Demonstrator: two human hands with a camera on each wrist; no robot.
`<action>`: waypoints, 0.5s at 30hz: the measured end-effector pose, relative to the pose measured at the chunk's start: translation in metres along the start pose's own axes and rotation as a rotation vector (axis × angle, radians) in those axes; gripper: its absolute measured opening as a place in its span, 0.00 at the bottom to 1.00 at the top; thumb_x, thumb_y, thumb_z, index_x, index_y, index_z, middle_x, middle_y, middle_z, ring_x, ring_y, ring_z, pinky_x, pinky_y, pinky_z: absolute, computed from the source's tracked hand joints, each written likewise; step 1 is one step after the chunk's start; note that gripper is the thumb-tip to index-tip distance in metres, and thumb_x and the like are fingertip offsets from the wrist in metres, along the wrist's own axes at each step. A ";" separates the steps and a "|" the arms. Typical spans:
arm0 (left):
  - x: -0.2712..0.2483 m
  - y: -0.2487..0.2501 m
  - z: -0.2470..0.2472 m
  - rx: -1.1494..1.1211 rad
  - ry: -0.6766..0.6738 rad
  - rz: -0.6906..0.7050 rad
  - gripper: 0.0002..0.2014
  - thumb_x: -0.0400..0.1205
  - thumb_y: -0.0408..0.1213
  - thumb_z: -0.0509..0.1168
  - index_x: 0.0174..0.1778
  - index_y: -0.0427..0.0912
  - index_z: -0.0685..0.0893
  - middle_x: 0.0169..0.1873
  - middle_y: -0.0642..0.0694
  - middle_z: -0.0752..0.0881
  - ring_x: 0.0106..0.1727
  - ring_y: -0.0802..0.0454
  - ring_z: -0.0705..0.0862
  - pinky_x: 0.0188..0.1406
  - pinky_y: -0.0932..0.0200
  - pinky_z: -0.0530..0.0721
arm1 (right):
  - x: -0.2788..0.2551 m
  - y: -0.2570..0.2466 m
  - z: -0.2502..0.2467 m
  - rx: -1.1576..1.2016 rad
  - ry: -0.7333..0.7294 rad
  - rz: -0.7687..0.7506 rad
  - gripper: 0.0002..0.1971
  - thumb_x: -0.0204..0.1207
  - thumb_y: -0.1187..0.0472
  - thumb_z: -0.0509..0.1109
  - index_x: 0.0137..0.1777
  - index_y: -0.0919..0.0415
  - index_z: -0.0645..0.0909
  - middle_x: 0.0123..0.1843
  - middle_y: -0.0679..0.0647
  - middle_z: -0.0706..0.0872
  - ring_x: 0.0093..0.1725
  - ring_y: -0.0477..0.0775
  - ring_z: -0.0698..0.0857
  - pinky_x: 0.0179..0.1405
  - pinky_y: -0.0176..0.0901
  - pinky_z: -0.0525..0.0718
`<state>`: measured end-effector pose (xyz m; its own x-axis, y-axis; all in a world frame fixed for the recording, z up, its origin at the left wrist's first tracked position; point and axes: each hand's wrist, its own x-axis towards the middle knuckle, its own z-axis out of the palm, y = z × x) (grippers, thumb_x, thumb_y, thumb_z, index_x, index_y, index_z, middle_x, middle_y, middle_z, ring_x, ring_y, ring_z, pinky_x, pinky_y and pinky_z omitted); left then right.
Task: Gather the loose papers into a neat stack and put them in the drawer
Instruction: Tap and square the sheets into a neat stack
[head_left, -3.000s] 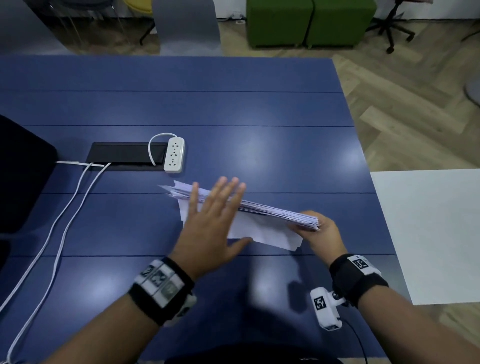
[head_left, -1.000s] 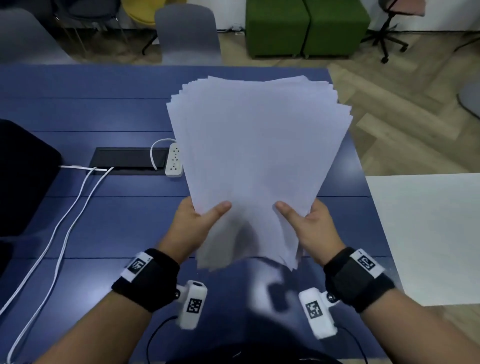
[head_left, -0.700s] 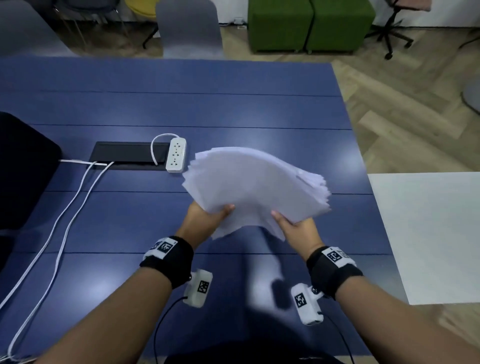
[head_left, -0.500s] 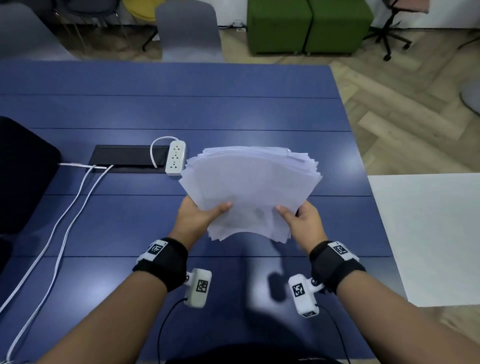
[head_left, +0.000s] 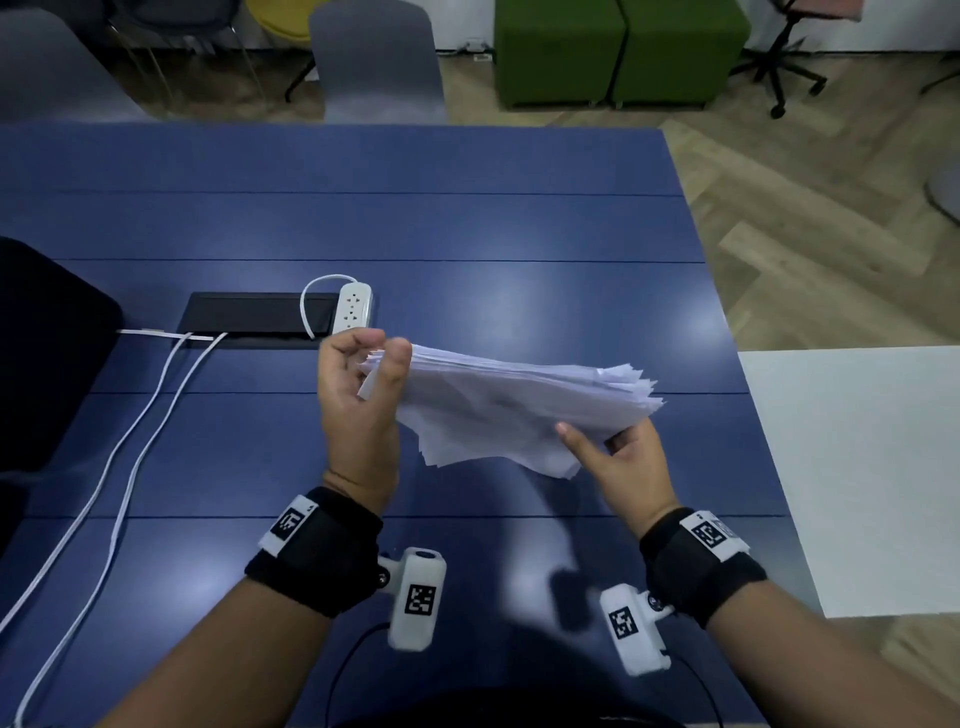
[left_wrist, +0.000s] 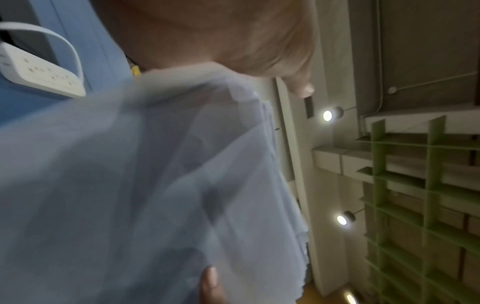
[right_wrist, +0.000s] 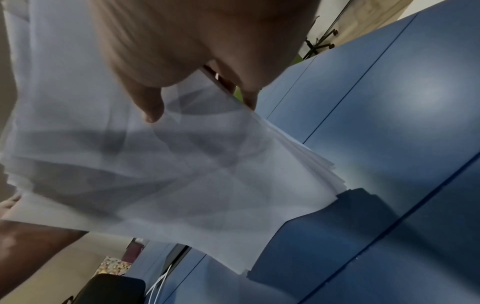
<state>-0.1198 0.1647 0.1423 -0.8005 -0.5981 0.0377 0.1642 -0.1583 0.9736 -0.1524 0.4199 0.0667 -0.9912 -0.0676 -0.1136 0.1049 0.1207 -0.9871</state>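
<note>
A ragged stack of white papers (head_left: 514, 405) hangs above the blue table (head_left: 363, 218), tilted so its long edge faces me. My left hand (head_left: 363, 374) grips the stack's left end, thumb on the near face and fingers curled behind. At the lower right corner my right hand (head_left: 613, 452) pinches the sheets, thumb on top and fingers underneath. Both wrist views show the papers (left_wrist: 145, 185) (right_wrist: 145, 168) close up, with sheet edges fanned and uneven. No drawer is in view.
A white power strip (head_left: 353, 307) lies by a black cable tray (head_left: 249, 319), white cables (head_left: 130, 447) running off to the left. A black object (head_left: 47, 353) sits at the table's left edge. A white surface (head_left: 857, 467) stands at right; chairs and green seats stand beyond.
The stack was held fanned and facing me, both hands at its bottom edge. It has turned on its side: the left hand moved up to the left end, the right hand stays at the lower right.
</note>
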 end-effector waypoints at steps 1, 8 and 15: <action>0.000 0.005 0.005 -0.008 0.020 0.012 0.18 0.78 0.51 0.76 0.56 0.46 0.81 0.53 0.41 0.84 0.53 0.53 0.83 0.58 0.64 0.81 | -0.002 -0.001 0.001 0.007 0.006 -0.007 0.31 0.69 0.50 0.85 0.69 0.63 0.85 0.66 0.57 0.93 0.69 0.59 0.90 0.74 0.64 0.84; 0.003 0.021 0.009 0.438 -0.029 0.211 0.12 0.84 0.45 0.76 0.55 0.41 0.86 0.51 0.50 0.88 0.55 0.54 0.86 0.65 0.44 0.83 | -0.012 0.005 0.000 0.024 -0.005 -0.031 0.24 0.71 0.58 0.86 0.65 0.67 0.88 0.63 0.59 0.94 0.68 0.58 0.91 0.74 0.65 0.84; -0.064 0.035 0.043 1.365 -0.684 0.655 0.39 0.86 0.72 0.59 0.83 0.45 0.80 0.83 0.46 0.80 0.90 0.43 0.70 0.84 0.15 0.52 | -0.011 -0.005 0.003 -0.020 -0.078 -0.073 0.17 0.71 0.55 0.85 0.56 0.63 0.93 0.56 0.56 0.96 0.60 0.58 0.93 0.65 0.60 0.89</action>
<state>-0.0882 0.2311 0.1836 -0.9529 0.2093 0.2193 0.2552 0.9443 0.2076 -0.1421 0.4169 0.0720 -0.9868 -0.1542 -0.0504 0.0300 0.1322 -0.9908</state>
